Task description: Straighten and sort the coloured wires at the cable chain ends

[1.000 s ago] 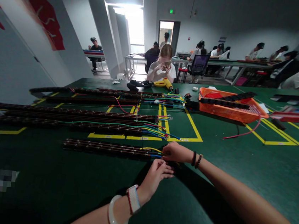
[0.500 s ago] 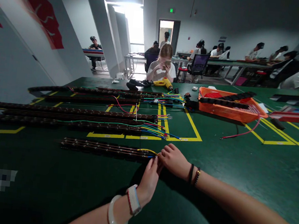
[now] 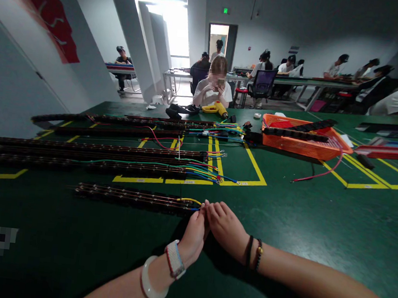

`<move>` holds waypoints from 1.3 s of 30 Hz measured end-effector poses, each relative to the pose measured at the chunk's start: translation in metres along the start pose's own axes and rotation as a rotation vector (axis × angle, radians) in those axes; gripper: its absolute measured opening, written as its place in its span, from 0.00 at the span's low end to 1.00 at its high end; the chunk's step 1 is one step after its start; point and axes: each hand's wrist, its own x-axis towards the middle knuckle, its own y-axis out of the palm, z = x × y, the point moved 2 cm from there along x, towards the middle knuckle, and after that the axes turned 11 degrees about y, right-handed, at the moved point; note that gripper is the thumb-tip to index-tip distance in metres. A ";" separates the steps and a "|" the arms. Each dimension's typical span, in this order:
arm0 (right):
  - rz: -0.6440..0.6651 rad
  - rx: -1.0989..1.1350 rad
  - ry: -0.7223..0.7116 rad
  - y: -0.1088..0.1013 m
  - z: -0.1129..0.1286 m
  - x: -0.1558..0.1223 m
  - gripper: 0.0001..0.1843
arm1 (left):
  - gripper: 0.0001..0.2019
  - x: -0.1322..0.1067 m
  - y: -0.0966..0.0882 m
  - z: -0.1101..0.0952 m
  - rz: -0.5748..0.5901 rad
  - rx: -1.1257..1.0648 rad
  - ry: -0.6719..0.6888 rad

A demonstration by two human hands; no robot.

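Note:
A black cable drag chain (image 3: 133,198) lies across the green table in front of me, with wires running through it. From its right end come a yellow wire (image 3: 189,199) and a blue wire (image 3: 195,209). My left hand (image 3: 192,236) pinches the wires' ends between thumb and fingers. Pressed close against it, my right hand (image 3: 225,226) has its fingers curled at the same wire ends. The fingers hide the tips, so I cannot see exactly how each wire is held.
More drag chains (image 3: 87,162) with loose coloured wires lie beyond, over yellow tape outlines. Farther back are a yellow heat gun (image 3: 217,109) and an orange basket (image 3: 299,143) holding chain pieces. Across the table sits a person (image 3: 214,91).
My right hand has shifted slightly down, its fingers curling closer against the left hand. The left hand still pinches at the wire ends. The whole view has moved a little.

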 end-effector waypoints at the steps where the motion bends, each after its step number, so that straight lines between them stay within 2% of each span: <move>1: 0.007 0.049 0.019 -0.004 -0.006 -0.001 0.21 | 0.06 0.000 0.000 0.000 0.003 -0.002 -0.006; 3: 0.024 0.138 0.084 -0.013 -0.021 -0.005 0.17 | 0.07 0.001 0.001 -0.001 0.024 -0.008 -0.021; 7: 0.036 0.207 0.219 -0.026 -0.043 -0.022 0.10 | 0.15 0.001 0.003 -0.003 0.138 -0.016 -0.028; 10: 0.059 0.185 0.227 -0.026 -0.045 -0.037 0.11 | 0.19 0.001 0.004 -0.003 0.201 -0.019 -0.003; 15: 0.081 0.123 0.220 -0.021 -0.035 -0.044 0.08 | 0.19 0.002 0.002 -0.001 0.213 -0.027 0.002; 19: 0.076 0.089 0.220 -0.020 -0.031 -0.040 0.03 | 0.19 0.003 0.002 -0.001 0.216 -0.030 0.014; 25: 0.033 0.077 0.229 -0.021 -0.033 -0.034 0.03 | 0.19 0.003 0.002 -0.001 0.216 -0.039 0.009; 29: 0.065 0.094 0.231 -0.022 -0.036 -0.026 0.04 | 0.18 0.002 0.003 -0.001 0.209 -0.051 -0.009; 34: 0.111 0.138 0.272 -0.019 -0.056 -0.006 0.09 | 0.15 0.002 0.003 -0.002 0.180 -0.056 -0.025; 39: 0.104 0.086 0.263 0.002 -0.081 0.025 0.09 | 0.14 0.002 0.000 -0.001 0.171 -0.056 -0.002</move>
